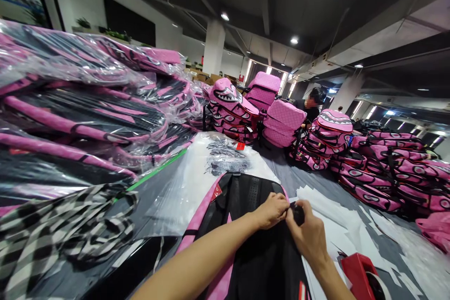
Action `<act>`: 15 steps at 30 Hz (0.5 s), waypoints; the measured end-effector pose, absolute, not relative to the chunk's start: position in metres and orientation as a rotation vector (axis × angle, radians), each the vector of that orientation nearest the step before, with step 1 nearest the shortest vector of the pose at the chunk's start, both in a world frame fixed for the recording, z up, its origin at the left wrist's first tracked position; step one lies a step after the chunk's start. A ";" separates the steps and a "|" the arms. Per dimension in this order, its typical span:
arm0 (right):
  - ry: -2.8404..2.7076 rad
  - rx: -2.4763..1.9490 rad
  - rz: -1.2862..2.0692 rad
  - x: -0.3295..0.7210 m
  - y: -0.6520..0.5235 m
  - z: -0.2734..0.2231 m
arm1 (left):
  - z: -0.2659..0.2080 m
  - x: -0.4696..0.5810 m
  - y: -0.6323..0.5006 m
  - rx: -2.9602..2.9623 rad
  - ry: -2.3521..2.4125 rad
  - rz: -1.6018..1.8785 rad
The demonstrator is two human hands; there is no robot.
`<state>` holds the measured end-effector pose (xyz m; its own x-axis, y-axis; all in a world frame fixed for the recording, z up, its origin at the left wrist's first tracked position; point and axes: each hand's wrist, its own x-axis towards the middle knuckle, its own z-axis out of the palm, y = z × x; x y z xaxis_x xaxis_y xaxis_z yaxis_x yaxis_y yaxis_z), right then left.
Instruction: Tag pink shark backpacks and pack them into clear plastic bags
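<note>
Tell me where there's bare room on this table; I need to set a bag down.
Little room. A narrow grey strip lies between the backpack under both hands and the pink stacks on the right. Left is crowded with bagged backpacks; white paper sheets and a red tape dispenser fill the near right.
</note>
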<state>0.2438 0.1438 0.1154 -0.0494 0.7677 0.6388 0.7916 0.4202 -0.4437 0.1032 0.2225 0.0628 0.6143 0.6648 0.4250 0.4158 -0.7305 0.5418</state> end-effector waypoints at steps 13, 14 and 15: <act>-1.547 -1.424 0.091 0.254 0.064 0.137 | 0.051 0.100 0.205 2.365 0.971 0.957; -1.546 -1.448 0.158 0.263 0.069 0.145 | 0.053 0.098 0.187 2.383 0.947 0.968; -1.575 -1.459 0.217 0.271 0.076 0.152 | 0.055 0.096 0.168 2.391 0.892 0.998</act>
